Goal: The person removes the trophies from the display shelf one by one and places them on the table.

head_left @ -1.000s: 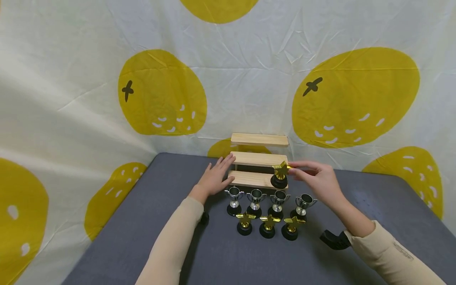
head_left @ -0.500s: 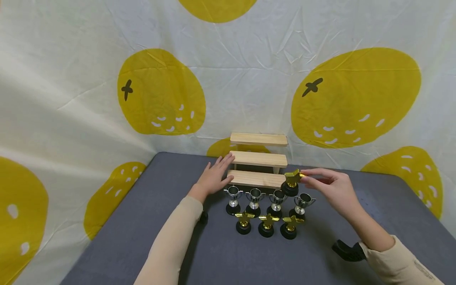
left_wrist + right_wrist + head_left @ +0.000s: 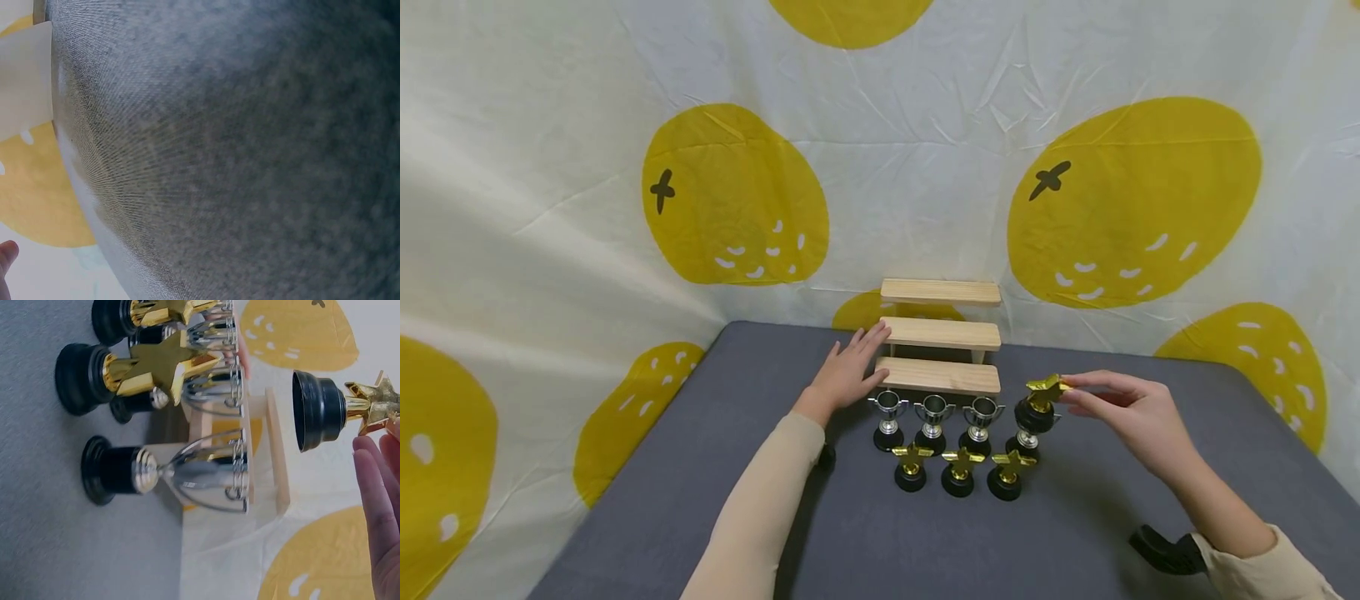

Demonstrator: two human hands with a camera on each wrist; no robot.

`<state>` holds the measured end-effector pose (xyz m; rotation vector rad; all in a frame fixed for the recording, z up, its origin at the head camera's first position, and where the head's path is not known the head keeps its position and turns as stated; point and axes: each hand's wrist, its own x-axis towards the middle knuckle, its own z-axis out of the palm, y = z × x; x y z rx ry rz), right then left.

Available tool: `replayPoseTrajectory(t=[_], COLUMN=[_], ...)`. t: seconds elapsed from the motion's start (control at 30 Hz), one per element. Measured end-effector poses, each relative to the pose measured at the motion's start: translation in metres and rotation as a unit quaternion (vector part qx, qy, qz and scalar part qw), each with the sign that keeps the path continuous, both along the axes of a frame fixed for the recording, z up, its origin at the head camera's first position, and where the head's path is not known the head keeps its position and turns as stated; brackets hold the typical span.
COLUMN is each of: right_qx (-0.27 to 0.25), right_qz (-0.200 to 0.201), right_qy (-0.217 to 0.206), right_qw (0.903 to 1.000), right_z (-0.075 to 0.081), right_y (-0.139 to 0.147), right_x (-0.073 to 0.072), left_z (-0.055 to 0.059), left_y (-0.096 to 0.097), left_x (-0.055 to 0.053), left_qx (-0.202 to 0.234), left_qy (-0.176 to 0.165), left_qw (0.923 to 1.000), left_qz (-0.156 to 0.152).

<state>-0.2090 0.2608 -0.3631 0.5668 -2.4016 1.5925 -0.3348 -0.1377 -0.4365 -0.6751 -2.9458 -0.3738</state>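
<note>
Pinched by its star between thumb and fingers, a gold star trophy (image 3: 1039, 403) with a black base hangs from my right hand (image 3: 1138, 417). Its base overlaps the rightmost silver cup trophy (image 3: 1024, 443) in the head view. In the right wrist view the held star trophy (image 3: 322, 409) is clear of the table. My left hand (image 3: 844, 373) lies with straight fingers at the left ends of a three-step wooden shelf (image 3: 937, 375). In front of the shelf runs a row of silver cup trophies (image 3: 933, 421). Nearer still stand three gold star trophies (image 3: 958, 473).
Everything stands on a dark grey cloth-covered table (image 3: 865, 542). A white curtain (image 3: 917, 192) with yellow fruit shapes hangs close behind the shelf. A black wrist strap piece (image 3: 1165, 552) sticks out at the right sleeve.
My right hand has carried the star trophy rightward and toward me, from in front of the lowest shelf step to over the rightmost cup. The left hand stays at the shelf.
</note>
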Motion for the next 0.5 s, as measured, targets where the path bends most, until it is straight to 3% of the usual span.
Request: replayPoseTrajectory(t=[0.5], right_qx=[-0.012], right_qz=[0.021], right_qy=[0.008], right_qw=[0.9997], right_z=[-0.016], right_y=[0.032], right_x=[0.01], left_z=[-0.001], left_y=[-0.002], left_x=[-0.002], left_qx=[0.002], left_qy=[0.003], left_qw=[1.0], left_qz=[-0.005])
